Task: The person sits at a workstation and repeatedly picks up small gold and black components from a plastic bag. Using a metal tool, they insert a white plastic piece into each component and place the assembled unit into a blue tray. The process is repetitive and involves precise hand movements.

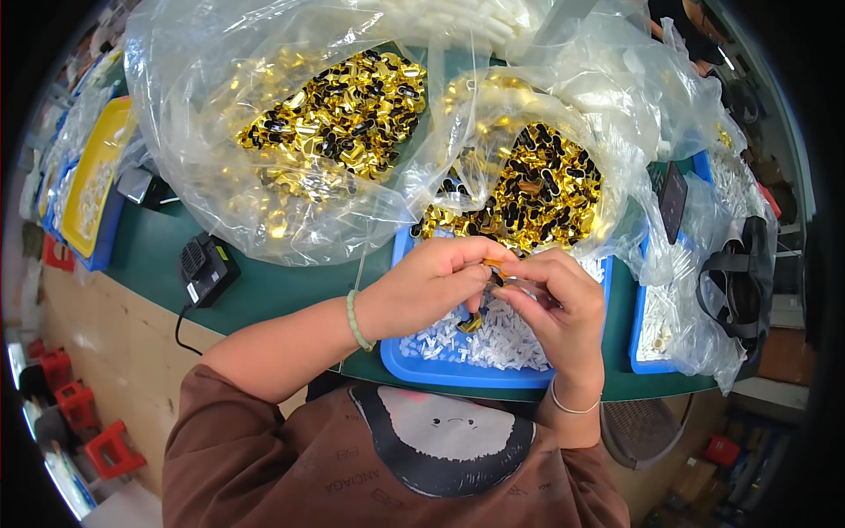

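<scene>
My left hand (429, 283) and my right hand (561, 297) meet above a blue tray (466, 378). Both sets of fingers are closed in a pinch around a small gold-and-black piece (498, 276), mostly hidden by the fingertips. Something small and orange (493, 262) shows at the same fingertips; I cannot tell what it is. Below the hands, small white plastic pieces (515, 345) fill the tray, and a gold piece (472, 324) lies among them. Just beyond, a heap of gold-and-black pieces (547, 189) spills from an open clear bag onto the tray's far part.
Another clear bag (189, 132) of gold-and-black pieces (370, 114) lies farther left. A black boxy device (208, 269) with a cable sits on the green table (145, 255). Yellow tray (88, 185) stands far left. At right are a blue tray (637, 339) and a black bag (748, 282).
</scene>
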Tool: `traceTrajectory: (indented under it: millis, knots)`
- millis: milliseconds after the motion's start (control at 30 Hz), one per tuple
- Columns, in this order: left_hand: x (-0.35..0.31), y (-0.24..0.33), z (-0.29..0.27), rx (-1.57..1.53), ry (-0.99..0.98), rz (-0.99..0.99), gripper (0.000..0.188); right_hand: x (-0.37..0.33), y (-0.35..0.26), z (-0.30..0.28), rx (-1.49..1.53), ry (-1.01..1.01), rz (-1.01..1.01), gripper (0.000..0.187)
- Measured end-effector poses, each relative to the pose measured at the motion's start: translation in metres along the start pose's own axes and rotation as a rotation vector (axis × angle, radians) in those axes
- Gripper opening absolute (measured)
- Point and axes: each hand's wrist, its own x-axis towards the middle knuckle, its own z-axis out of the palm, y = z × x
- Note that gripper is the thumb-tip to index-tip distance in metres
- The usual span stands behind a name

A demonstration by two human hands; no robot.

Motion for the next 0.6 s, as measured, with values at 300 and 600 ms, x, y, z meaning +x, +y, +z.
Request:
traceTrajectory:
  millis: [300,600]
  knots:
    - [0.0,0.001,0.004,-0.01,0.09,-0.018,0.027,0.0,-0.001,0.004,0.019,0.055,0.037,0.026]
    - [0.004,-0.012,0.005,-0.12,0.111,0.002,0.017,0.0,-0.001,0.006,-0.076,0.01,-0.053,0.027]
